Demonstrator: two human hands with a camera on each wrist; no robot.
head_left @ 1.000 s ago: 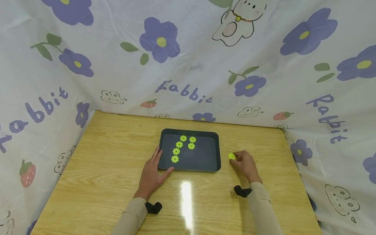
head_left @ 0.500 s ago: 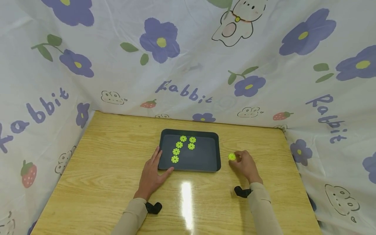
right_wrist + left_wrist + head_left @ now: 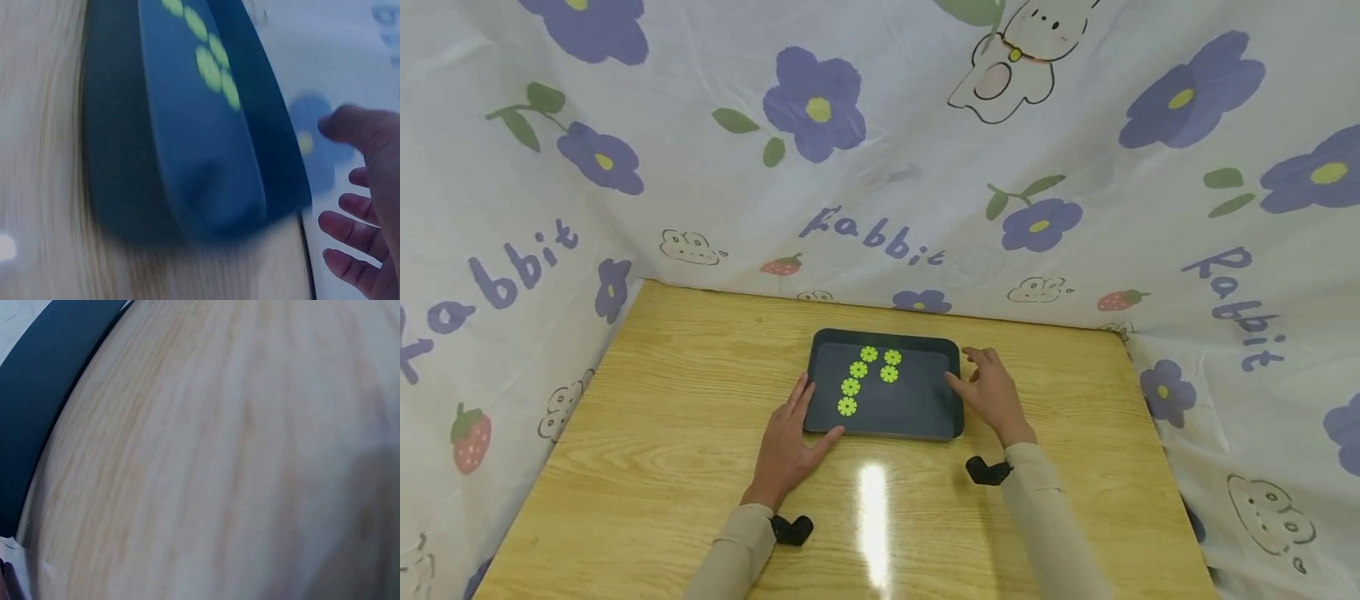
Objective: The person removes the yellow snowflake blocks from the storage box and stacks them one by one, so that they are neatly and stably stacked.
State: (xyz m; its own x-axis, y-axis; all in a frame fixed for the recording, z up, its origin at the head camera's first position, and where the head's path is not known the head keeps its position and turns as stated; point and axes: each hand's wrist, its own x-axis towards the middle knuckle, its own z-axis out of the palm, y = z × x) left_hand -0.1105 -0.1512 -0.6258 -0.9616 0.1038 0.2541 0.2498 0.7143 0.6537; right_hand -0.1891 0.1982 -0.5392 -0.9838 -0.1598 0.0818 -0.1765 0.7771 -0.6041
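Note:
A dark grey tray [image 3: 917,408] lies on the wooden table, with several yellow-green notched discs [image 3: 850,387] in it, set in a longer left column and a short right one. My left hand [image 3: 786,454] rests at the tray's left side, fingers along the rim and thumb toward the front edge. My right hand [image 3: 995,392] is at the tray's right side, thumb tip overlapping the rim. In the right wrist view its thumb and fingers [image 3: 350,228] stand apart with nothing seen between them. The loose disc from the earlier frames is out of sight.
The wooden table [image 3: 700,383] extends around the tray. White printed cloth [image 3: 880,183] hangs behind it and at both sides. A black wrist camera [image 3: 792,530] sits on the left wrist and a similar black camera [image 3: 987,471] on the right.
My right hand has moved left and away from me to the tray's right rim, its pinch on the loose disc opened. The disc no longer shows. The left hand has stayed put.

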